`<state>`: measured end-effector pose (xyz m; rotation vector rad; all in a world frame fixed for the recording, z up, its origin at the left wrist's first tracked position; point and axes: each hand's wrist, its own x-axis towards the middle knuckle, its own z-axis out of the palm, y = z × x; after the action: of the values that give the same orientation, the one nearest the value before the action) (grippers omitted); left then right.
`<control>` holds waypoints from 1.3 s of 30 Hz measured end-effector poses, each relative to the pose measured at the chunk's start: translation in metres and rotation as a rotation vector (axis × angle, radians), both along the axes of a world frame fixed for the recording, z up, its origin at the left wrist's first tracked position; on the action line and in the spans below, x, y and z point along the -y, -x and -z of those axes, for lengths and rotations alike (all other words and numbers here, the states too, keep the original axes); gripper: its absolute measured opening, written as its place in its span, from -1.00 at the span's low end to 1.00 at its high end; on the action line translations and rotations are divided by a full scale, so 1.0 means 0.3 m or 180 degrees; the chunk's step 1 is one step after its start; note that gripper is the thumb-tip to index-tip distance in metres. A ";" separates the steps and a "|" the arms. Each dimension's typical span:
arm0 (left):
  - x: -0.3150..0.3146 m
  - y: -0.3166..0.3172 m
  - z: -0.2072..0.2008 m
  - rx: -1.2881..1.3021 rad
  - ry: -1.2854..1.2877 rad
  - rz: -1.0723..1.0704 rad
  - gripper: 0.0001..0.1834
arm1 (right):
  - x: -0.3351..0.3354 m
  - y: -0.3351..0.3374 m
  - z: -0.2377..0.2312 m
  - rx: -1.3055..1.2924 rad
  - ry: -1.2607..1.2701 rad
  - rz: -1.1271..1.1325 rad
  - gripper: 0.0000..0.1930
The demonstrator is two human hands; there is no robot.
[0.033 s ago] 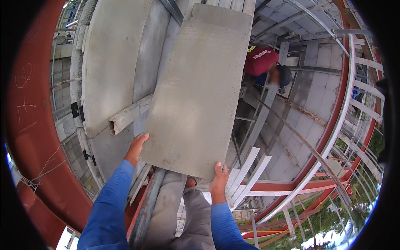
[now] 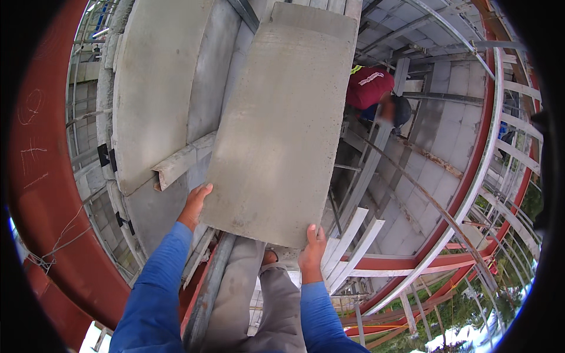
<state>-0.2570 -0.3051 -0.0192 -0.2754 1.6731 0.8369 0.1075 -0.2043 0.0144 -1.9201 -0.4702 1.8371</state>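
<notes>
A long grey cement panel [image 2: 282,123] stretches away in front of me, its near end above my knees. My left hand [image 2: 195,206] grips the panel's near left corner, with the thumb on the edge and the other fingers hidden beneath. At the near right corner my right hand [image 2: 312,252] is closed on the edge, fingertips showing beside it. Below the panel, a round metal pipe [image 2: 209,294] runs past my left leg. To the left stand larger grey panels [image 2: 159,88], with a pale channel-shaped steel piece [image 2: 182,162] sticking out between them and my panel.
Another person in a dark red top [image 2: 369,88] bends over steel members at the right. A big red steel beam [image 2: 53,194] curves along the left. Upright white steel channels [image 2: 353,244] stand close to my right hand. Scaffold pipes and a rusty bar [image 2: 424,188] cross the right side.
The panel's near end and both my hands have shifted slightly away from me. My grip stays the same.
</notes>
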 end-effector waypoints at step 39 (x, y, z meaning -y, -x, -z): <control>-0.342 -0.052 0.873 -0.0930 0.0129 0.0428 0.11 | -0.069 0.391 0.841 -0.1457 0.1237 0.1725 0.01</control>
<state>-0.2415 -0.2024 -0.2812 -0.0681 1.9590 0.7701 -0.0098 -0.1836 -0.2379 -1.5430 0.5386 1.9787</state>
